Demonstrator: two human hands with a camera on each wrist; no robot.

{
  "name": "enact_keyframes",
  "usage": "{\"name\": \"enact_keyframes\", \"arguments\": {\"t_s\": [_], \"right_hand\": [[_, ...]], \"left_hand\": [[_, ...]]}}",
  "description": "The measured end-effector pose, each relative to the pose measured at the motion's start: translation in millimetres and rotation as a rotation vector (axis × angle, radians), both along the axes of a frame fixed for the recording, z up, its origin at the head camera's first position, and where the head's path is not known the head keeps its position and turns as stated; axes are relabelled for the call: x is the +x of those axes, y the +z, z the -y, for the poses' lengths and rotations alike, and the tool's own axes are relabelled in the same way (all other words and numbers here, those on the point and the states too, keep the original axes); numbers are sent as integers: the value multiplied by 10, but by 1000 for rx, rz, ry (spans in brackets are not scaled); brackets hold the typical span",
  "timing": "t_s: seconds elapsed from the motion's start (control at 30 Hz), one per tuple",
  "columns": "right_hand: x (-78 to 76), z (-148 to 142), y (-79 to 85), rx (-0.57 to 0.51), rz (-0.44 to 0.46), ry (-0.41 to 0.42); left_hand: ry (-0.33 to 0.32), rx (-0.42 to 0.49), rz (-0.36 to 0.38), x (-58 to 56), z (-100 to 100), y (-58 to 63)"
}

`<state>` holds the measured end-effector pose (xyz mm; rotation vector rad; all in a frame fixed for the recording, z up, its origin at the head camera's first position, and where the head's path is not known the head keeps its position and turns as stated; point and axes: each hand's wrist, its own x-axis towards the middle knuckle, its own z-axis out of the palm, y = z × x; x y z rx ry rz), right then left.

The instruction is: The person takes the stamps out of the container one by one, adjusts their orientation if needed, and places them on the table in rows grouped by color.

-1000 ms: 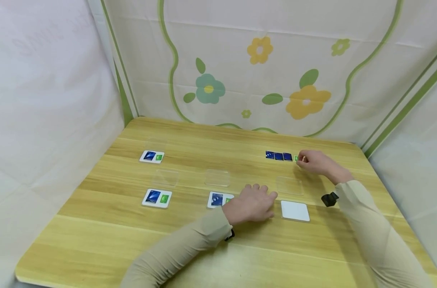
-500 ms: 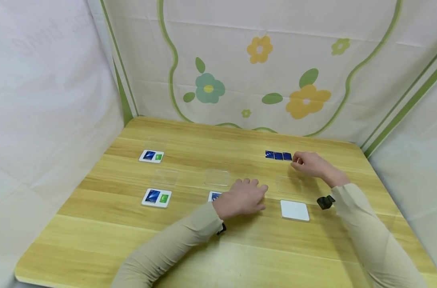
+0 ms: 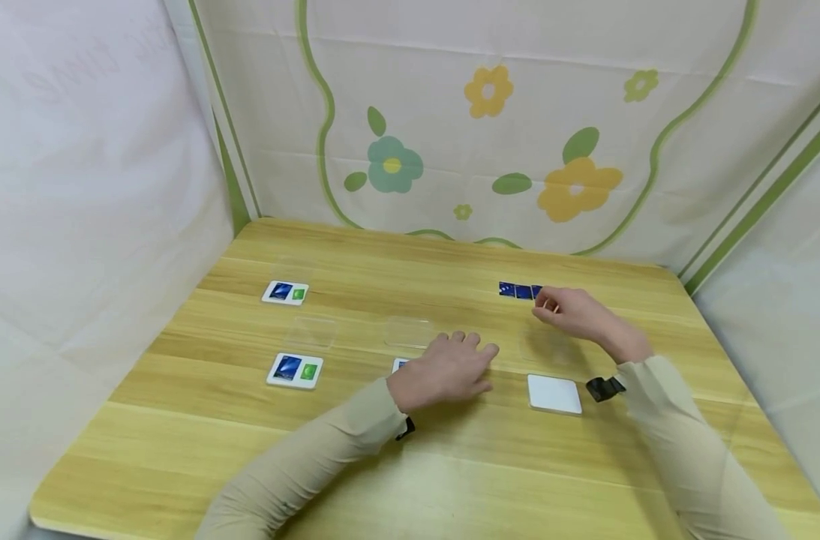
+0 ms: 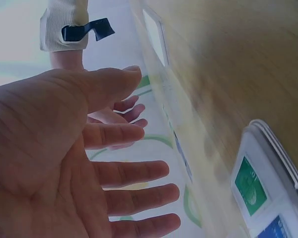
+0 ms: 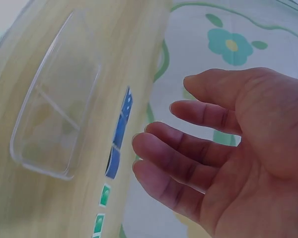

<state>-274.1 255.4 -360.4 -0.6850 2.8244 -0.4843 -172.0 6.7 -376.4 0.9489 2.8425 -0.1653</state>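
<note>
My right hand [image 3: 578, 311] is over the far right of the table, its fingertips by a row of three small blue cards [image 3: 507, 289]. In the right wrist view its fingers [image 5: 169, 188] are loosely bent and hold nothing; small green cards [image 5: 105, 195] continue the row. My left hand [image 3: 443, 371] hovers with spread fingers over the middle, palm bare in the left wrist view. It partly covers a white case bearing a green picture [image 4: 250, 186] and a blue one. A plain white case [image 3: 554, 394] lies between the two forearms.
Two white cases with blue and green pictures, a nearer one [image 3: 277, 377] and a farther one [image 3: 271, 297], lie at left. Clear plastic lids, including a middle one [image 3: 403, 331] and a right one [image 5: 20, 134], lie behind the cases. A patterned cloth [image 3: 443, 120] bounds the back.
My right hand has shifted left along the card row, from the green cards to the blue ones. My left hand has drifted left, covering more of the middle case.
</note>
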Motion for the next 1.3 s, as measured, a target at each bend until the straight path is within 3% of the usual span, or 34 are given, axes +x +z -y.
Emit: {"name": "enact_keyframes", "arguments": {"t_s": [0.33, 0.63, 0.97, 1.3], "right_hand": [[135, 111, 46, -35, -30, 14], [213, 209, 45, -42, -22, 18], [289, 399, 92, -61, -55, 74], [340, 530, 63, -107, 1, 89]], "left_hand": [[-58, 29, -64, 95, 168, 38], [-65, 34, -107, 162, 351, 61], [-42, 78, -56, 146, 595, 15], [-58, 130, -35, 121, 817, -44]]}}
